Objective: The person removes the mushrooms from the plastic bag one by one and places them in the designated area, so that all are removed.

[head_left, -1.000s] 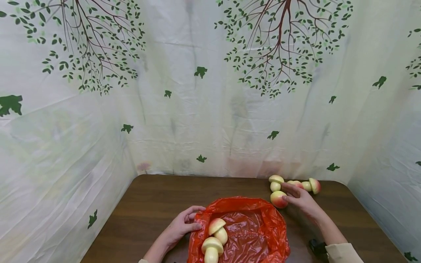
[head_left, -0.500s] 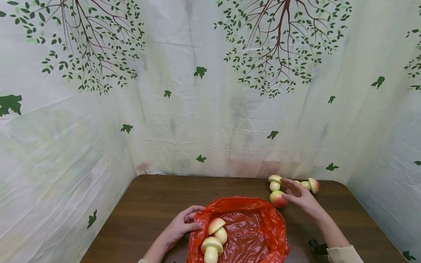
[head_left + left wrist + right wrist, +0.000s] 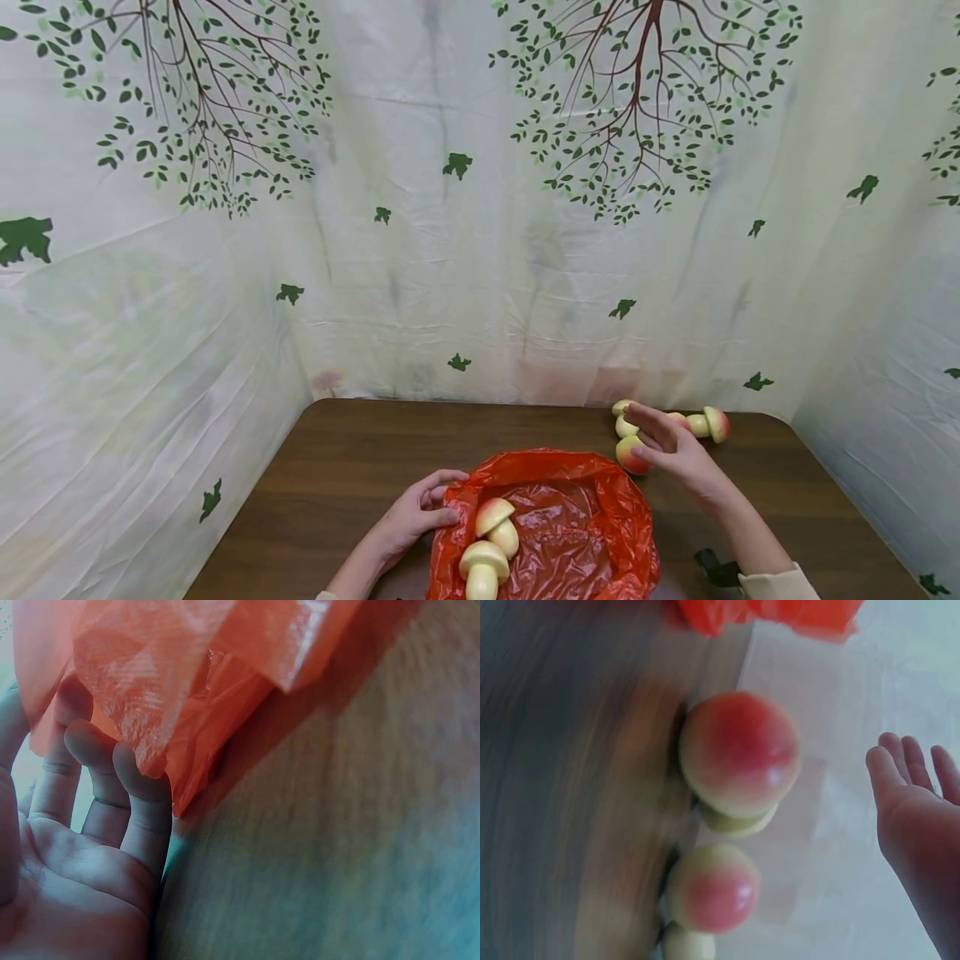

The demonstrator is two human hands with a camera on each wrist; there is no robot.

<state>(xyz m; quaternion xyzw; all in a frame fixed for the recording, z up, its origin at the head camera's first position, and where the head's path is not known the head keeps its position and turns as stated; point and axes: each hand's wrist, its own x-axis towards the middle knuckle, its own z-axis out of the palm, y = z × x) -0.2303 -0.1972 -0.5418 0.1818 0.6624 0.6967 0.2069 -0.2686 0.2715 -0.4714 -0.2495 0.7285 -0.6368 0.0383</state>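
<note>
My left hand (image 3: pixel 408 518) grips the left rim of a red plastic bag (image 3: pixel 551 461), which lies wide open on the table. Curled fingertips (image 3: pixel 142 761) touch the thin plastic in the left wrist view. Inside the bag, at its left side, are two pale mushrooms (image 3: pixel 483 568), one with a pinkish cap (image 3: pixel 492 514). My right hand (image 3: pixel 678 450) hovers over several more mushrooms at the back right, holding nothing, its fingers spread from the thumb. Below it sits a red-and-yellow mushroom cap (image 3: pixel 739 750); the hand partly hides a pale mushroom (image 3: pixel 625 427) behind.
The brown wooden table (image 3: pixel 390 437) ends at a pale curtain (image 3: pixel 480 275) printed with trees and leaves. Another mushroom (image 3: pixel 717 424) lies on its side near the back right corner. A small black device (image 3: pixel 717 569) is by my right wrist.
My right hand has shifted slightly left and up over the back right mushrooms, its fingers extending. My left hand, the bag and the mushrooms stay where they were.
</note>
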